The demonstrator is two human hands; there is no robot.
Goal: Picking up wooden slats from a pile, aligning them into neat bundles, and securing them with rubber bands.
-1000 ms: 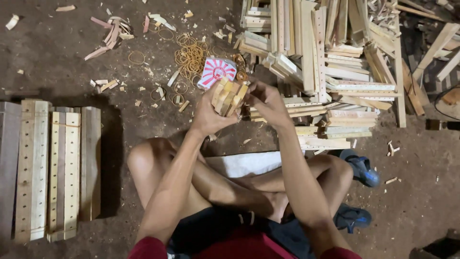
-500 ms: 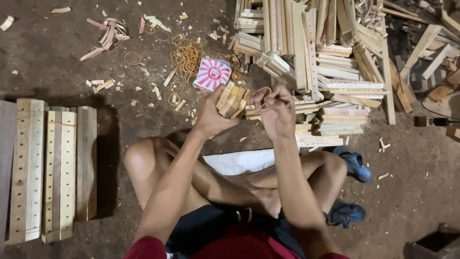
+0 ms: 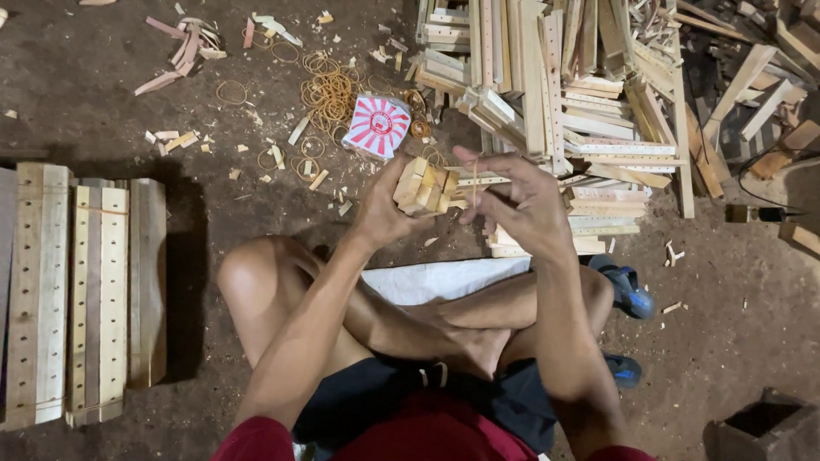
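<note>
Both hands raised: left hand (image 3: 384, 213) grips wood bundle (image 3: 424, 185) (right hand (image 3: 517, 205) fingers spread).

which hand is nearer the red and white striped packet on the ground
Left. The left hand sits just below the striped packet, holding a bundle of wood pieces; the right hand is farther off to its right.

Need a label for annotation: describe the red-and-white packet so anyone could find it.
Start at the big heap of pale drilled wooden slats at upper right. On the dirt at its left edge, beside the loose tan rubber bands, lies the small red-and-white sunburst-striped paper packet, the only brightly printed thing among bare wood scraps.
</note>
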